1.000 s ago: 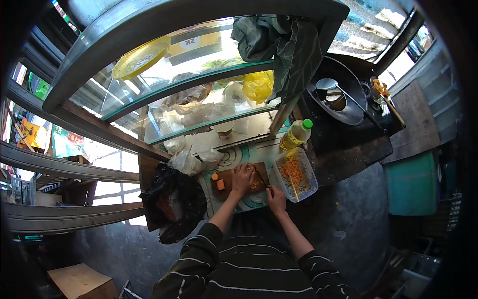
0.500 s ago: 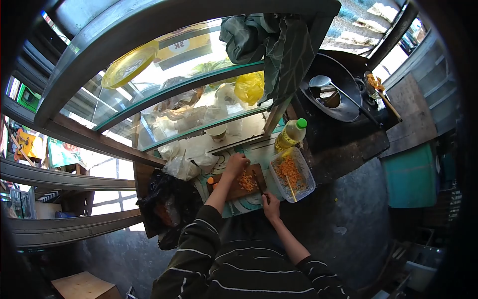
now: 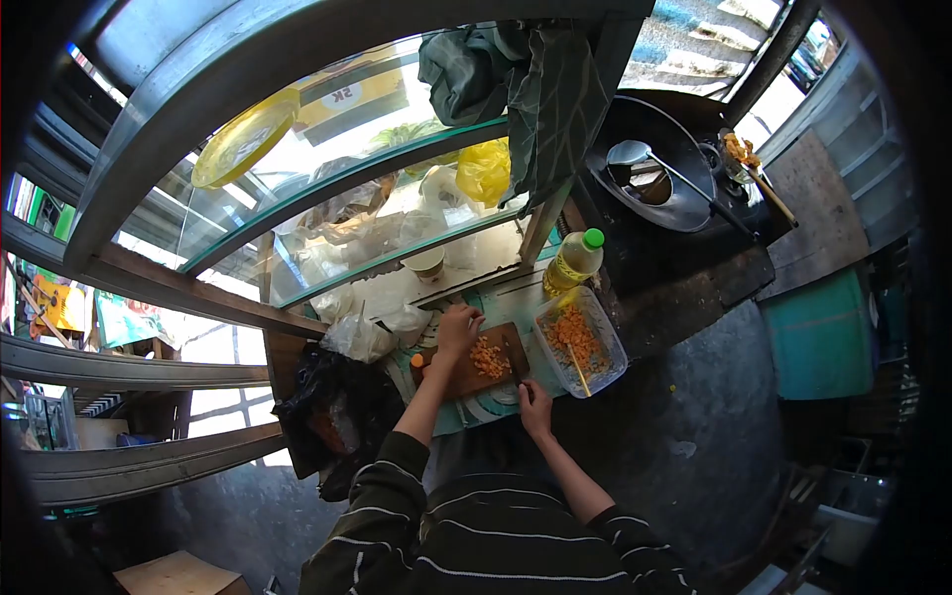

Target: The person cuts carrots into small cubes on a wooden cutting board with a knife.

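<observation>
My right hand [image 3: 535, 402] is closed around the handle of a knife [image 3: 512, 359], whose blade points away over the right part of a wooden cutting board [image 3: 462, 381]. Chopped orange pieces [image 3: 489, 358] lie on the board left of the blade. Above the board's far left part is my left hand [image 3: 459, 327], its fingers bent; whether it holds anything is too small to tell. An orange carrot piece [image 3: 417, 361] rests at the board's left edge. Right of the board stands a clear plastic tub [image 3: 612, 363] with orange bits and a yellow stick inside.
A green-capped bottle [image 3: 573, 264] stands behind the tub. Farther right, a wok [image 3: 684, 211] with a ladle sits on the stove. A glass display case [image 3: 367, 263] rises in front, a paper cup [image 3: 426, 264] inside. Black plastic bags [image 3: 347, 397] and clear bags [image 3: 358, 338] lie left.
The fingers of my left hand have spread slightly. My right hand still holds the knife in nearly the same place. The whole view has shifted a little.
</observation>
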`<state>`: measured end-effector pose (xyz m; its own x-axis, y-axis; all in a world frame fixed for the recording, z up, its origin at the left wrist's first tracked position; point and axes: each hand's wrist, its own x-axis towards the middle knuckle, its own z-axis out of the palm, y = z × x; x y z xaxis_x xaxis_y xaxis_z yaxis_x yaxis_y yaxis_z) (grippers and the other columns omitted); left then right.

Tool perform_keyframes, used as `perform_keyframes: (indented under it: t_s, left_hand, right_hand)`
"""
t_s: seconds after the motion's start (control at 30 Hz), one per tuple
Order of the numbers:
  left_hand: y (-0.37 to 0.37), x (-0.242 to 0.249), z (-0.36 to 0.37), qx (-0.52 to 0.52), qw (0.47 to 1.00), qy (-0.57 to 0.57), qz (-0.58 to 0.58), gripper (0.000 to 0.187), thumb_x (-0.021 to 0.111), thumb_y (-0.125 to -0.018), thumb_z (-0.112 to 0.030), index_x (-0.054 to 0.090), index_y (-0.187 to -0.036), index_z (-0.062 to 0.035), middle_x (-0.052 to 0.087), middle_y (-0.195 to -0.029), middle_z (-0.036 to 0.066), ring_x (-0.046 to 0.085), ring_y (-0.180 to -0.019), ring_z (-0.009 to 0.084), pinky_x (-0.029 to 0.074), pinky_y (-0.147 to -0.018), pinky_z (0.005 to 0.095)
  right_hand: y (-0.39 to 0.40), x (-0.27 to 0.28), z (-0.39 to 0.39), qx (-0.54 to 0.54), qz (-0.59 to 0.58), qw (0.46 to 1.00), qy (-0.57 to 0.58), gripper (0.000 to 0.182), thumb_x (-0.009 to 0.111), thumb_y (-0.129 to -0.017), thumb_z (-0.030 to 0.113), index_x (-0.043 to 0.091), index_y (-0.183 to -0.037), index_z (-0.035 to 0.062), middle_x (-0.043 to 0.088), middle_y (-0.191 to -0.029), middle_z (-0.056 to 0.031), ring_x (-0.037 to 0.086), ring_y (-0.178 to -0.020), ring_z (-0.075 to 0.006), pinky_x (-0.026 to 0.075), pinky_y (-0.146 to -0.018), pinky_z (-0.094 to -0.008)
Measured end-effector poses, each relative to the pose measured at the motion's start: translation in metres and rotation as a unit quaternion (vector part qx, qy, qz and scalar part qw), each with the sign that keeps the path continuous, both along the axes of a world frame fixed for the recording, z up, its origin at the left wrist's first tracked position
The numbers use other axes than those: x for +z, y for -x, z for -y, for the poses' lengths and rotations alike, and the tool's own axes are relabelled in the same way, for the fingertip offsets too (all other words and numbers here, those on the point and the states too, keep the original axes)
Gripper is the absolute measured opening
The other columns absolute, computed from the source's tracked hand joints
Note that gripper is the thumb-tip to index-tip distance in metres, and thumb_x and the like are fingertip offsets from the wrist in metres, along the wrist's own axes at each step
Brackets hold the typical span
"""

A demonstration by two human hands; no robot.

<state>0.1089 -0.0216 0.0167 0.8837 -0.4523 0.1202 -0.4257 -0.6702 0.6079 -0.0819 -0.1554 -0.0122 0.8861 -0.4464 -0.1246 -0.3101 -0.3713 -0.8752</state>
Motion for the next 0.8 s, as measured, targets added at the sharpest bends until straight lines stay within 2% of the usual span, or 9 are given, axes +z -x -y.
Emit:
perform_keyframes:
  t_s: [0.03, 0.17, 0.23, 0.27, 0.33, 0.63, 0.67, 0.73, 0.8]
  left_hand:
    - [0.012, 0.001, 0.000, 0.047, 0.998, 0.040, -0.021, 0.010, 0.065, -0.071, -0.017, 0.063, -0.075, -0.0082, 0.056, -0.079, 0.006, 0.054, -0.079, 0.0248, 0.042, -0.067, 0.0365]
    - [0.051, 0.003, -0.002, 0.017, 0.999, 0.050, 0.005, 0.011, 0.062, -0.074, -0.013, 0.064, -0.082, -0.0061, 0.057, -0.076, 0.009, 0.054, -0.077, 0.0281, 0.043, -0.067, 0.0374]
    - [0.060, 0.000, -0.002, 0.095, 0.988, 0.119, -0.019, 0.011, 0.061, -0.076, -0.013, 0.064, -0.084, -0.0056, 0.057, -0.081, 0.012, 0.055, -0.079, 0.0284, 0.043, -0.069, 0.0374]
    - [0.063, -0.001, -0.002, 0.096, 0.988, 0.119, -0.018, 0.011, 0.061, -0.076, -0.013, 0.064, -0.084, -0.0056, 0.057, -0.081, 0.012, 0.055, -0.079, 0.0284, 0.043, -0.069, 0.0374]
    - [0.067, -0.006, -0.003, 0.137, 0.980, 0.127, -0.068, 0.028, 0.055, -0.083, -0.017, 0.058, -0.106, -0.0022, 0.054, -0.106, 0.017, 0.050, -0.102, 0.0307, 0.038, -0.089, 0.0408]
    - [0.083, -0.034, 0.029, 0.141, 0.986, 0.038, 0.083, 0.045, 0.046, -0.088, -0.020, 0.038, -0.126, 0.0014, 0.038, -0.130, 0.019, 0.031, -0.124, 0.0327, 0.024, -0.101, 0.0453]
    - [0.082, -0.036, 0.032, 0.143, 0.985, 0.039, 0.084, 0.045, 0.046, -0.088, -0.020, 0.038, -0.126, 0.0014, 0.038, -0.130, 0.019, 0.031, -0.124, 0.0327, 0.024, -0.101, 0.0453]
    - [0.081, -0.039, 0.032, 0.108, 0.993, 0.056, 0.010, 0.054, 0.042, -0.088, -0.017, 0.020, -0.133, 0.0045, 0.023, -0.139, 0.019, 0.016, -0.131, 0.0338, 0.013, -0.104, 0.0499]
    - [0.081, -0.040, 0.035, 0.109, 0.993, 0.035, 0.020, 0.053, 0.041, -0.086, -0.012, 0.022, -0.133, 0.0040, 0.024, -0.138, 0.019, 0.017, -0.130, 0.0339, 0.014, -0.104, 0.0495]
  right_hand:
    - [-0.002, 0.003, -0.005, 0.002, 0.011, 1.000, 0.006, 0.025, 0.050, -0.087, 0.020, 0.055, -0.095, -0.0032, 0.056, -0.066, -0.0104, 0.055, -0.056, -0.0157, 0.042, -0.053, -0.0300]
    - [-0.009, 0.016, -0.018, 0.018, -0.022, 1.000, -0.010, 0.025, 0.050, -0.086, 0.019, 0.056, -0.093, -0.0036, 0.057, -0.069, -0.0127, 0.058, -0.063, -0.0207, 0.043, -0.059, -0.0324]
    - [-0.012, 0.019, -0.020, 0.002, 0.004, 1.000, -0.001, 0.024, 0.050, -0.086, 0.019, 0.057, -0.093, -0.0030, 0.059, -0.074, -0.0155, 0.059, -0.069, -0.0251, 0.043, -0.063, -0.0335]
    - [-0.012, 0.020, -0.019, 0.003, 0.005, 1.000, -0.002, 0.024, 0.050, -0.086, 0.019, 0.057, -0.093, -0.0030, 0.059, -0.074, -0.0155, 0.059, -0.069, -0.0251, 0.043, -0.063, -0.0335]
    - [-0.012, 0.026, -0.014, -0.002, 0.003, 1.000, -0.022, 0.025, 0.049, -0.086, 0.021, 0.057, -0.095, -0.0007, 0.059, -0.083, -0.0193, 0.058, -0.079, -0.0334, 0.044, -0.069, -0.0375]
    - [-0.014, 0.022, -0.010, 0.016, -0.016, 0.998, 0.057, 0.024, 0.049, -0.084, 0.018, 0.060, -0.096, 0.0001, 0.059, -0.088, -0.0200, 0.057, -0.084, -0.0354, 0.044, -0.072, -0.0395]
    - [-0.014, 0.022, -0.012, 0.017, -0.014, 0.998, 0.058, 0.024, 0.049, -0.084, 0.018, 0.060, -0.096, 0.0001, 0.059, -0.088, -0.0200, 0.057, -0.084, -0.0354, 0.044, -0.072, -0.0395]
    - [-0.013, 0.023, -0.020, 0.023, -0.012, 0.998, 0.054, 0.024, 0.050, -0.084, 0.018, 0.060, -0.096, 0.0001, 0.060, -0.087, -0.0200, 0.057, -0.083, -0.0353, 0.044, -0.072, -0.0395]
    - [-0.013, 0.023, -0.024, 0.016, -0.021, 0.998, 0.052, 0.024, 0.050, -0.084, 0.017, 0.060, -0.096, -0.0001, 0.060, -0.086, -0.0199, 0.057, -0.082, -0.0355, 0.044, -0.072, -0.0396]
